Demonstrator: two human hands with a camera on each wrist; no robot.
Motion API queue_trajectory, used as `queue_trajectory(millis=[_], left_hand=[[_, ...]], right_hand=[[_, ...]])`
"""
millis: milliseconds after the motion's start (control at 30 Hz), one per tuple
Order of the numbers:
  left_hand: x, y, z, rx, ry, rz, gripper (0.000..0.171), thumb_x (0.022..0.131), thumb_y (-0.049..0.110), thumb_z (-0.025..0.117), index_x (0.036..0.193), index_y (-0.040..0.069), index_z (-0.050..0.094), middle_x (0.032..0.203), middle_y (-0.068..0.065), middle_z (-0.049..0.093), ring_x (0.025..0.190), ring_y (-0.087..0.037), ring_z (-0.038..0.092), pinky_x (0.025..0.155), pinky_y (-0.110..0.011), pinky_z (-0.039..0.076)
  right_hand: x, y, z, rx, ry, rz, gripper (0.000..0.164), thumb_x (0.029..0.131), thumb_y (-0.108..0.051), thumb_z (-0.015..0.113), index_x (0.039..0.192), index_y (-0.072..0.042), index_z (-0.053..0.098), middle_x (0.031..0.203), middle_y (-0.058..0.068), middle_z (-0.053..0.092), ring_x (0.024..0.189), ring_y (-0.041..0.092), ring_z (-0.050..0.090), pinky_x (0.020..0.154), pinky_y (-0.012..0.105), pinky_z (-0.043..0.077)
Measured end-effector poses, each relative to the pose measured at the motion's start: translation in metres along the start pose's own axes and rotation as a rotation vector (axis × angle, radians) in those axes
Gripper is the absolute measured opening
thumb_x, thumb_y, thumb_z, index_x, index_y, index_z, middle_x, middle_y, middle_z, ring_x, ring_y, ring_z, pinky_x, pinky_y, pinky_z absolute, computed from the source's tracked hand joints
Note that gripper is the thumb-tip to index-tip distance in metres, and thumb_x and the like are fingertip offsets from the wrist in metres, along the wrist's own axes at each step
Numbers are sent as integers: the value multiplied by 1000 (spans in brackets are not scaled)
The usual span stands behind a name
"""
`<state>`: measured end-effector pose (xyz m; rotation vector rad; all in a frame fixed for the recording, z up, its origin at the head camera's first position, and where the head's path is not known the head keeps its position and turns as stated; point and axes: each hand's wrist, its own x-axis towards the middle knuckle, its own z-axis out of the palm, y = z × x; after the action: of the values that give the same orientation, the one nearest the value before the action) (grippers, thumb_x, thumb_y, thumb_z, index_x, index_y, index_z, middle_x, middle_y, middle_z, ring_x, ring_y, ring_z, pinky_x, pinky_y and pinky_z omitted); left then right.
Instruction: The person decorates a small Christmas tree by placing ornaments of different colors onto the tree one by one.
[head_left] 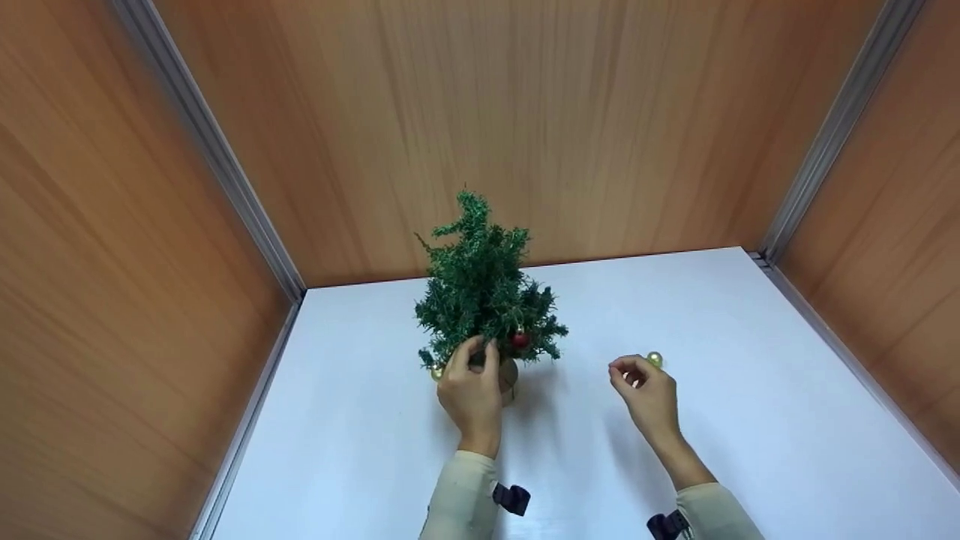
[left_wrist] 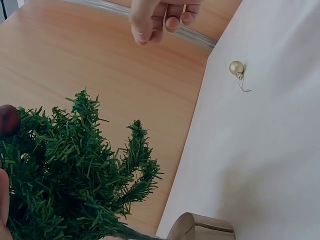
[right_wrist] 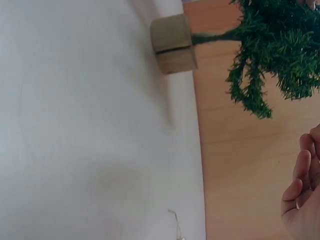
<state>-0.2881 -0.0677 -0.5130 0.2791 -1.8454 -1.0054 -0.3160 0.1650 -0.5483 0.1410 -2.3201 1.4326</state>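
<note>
A: From the head view, what do the hands do?

B: The left hand (head_left: pixel 472 390) is up at the lower branches of the small green tree (head_left: pixel 480 289), fingers curled into the foliage near a red bauble (head_left: pixel 519 340). A gold bauble (head_left: pixel 436 372) hangs at the tree's lower left edge. The right hand (head_left: pixel 646 396) hovers over the white desk (head_left: pixel 750 390), fingers loosely bent and holding nothing, just beside a loose gold ball (head_left: pixel 655 359).

A: And the left wrist view?

B: Branches fill the lower left, with the wooden base (left_wrist: pixel 200 228) below. The loose gold ball (left_wrist: pixel 237 68) lies on the desk with its thread, apart from the right hand's fingers (left_wrist: pixel 150 25), which are loosely curled.

A: The right wrist view?

B: The wooden base (right_wrist: pixel 173 44) stands on the desk, branches to the right. The right hand (right_wrist: pixel 303 202) shows relaxed, empty fingers.
</note>
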Motion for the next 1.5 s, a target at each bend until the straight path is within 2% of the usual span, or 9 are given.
queue_trajectory(millis=[267, 500, 800, 933, 1100, 1267, 1500], left_hand=[[-1, -2, -1, 0, 10, 4, 11, 83, 16, 80, 92, 12, 75, 86, 1, 74, 59, -5, 60, 54, -21, 49], [-1, -3, -3, 13, -2, 10, 9, 85, 18, 78, 90, 12, 74, 82, 2, 73, 59, -6, 60, 55, -23, 49], [-1, -3, -5, 19, -13, 0, 8, 84, 18, 79, 89, 13, 75, 83, 4, 73, 58, -5, 58, 54, -23, 48], [-1, -4, -5, 17, -4, 11, 7, 84, 17, 79, 89, 13, 75, 83, 4, 73, 59, -5, 58, 54, -23, 48], [-2, -5, -7, 10, -9, 2, 7, 83, 16, 79, 88, 13, 75, 82, 5, 73, 60, -5, 58, 55, -22, 47], [-2, -6, -7, 6, -12, 17, 7, 84, 16, 79, 88, 13, 74, 82, 5, 73, 60, -5, 59, 55, -23, 48], [-1, -7, -7, 16, -15, 37, 7, 85, 18, 79, 89, 13, 74, 81, 5, 72, 59, -5, 59, 54, -24, 48]], right_hand=[[12, 15, -9, -29, 3, -45, 5, 85, -4, 73, 89, -2, 72, 77, 1, 68, 65, 8, 53, 58, 16, 39], [22, 29, -16, -77, 17, -68, 8, 84, -2, 73, 90, -7, 73, 77, 1, 69, 63, 7, 53, 57, 15, 39], [36, 55, -26, -95, 59, -95, 10, 83, 1, 72, 89, -6, 73, 78, 4, 69, 63, 5, 53, 56, 12, 38], [39, 68, -30, -127, 75, -93, 9, 83, -1, 73, 92, -4, 72, 82, 5, 69, 65, 10, 54, 57, 12, 37], [40, 85, -34, -205, 42, -71, 17, 85, -8, 76, 101, -4, 71, 90, 6, 68, 72, 18, 57, 59, 16, 40], [41, 98, -38, -275, -19, -57, 20, 86, -11, 75, 104, -4, 71, 95, 9, 66, 74, 18, 58, 59, 22, 43], [50, 111, -45, -350, -99, -26, 27, 86, -12, 75, 111, -4, 68, 106, 15, 62, 77, 20, 57, 60, 25, 42]])
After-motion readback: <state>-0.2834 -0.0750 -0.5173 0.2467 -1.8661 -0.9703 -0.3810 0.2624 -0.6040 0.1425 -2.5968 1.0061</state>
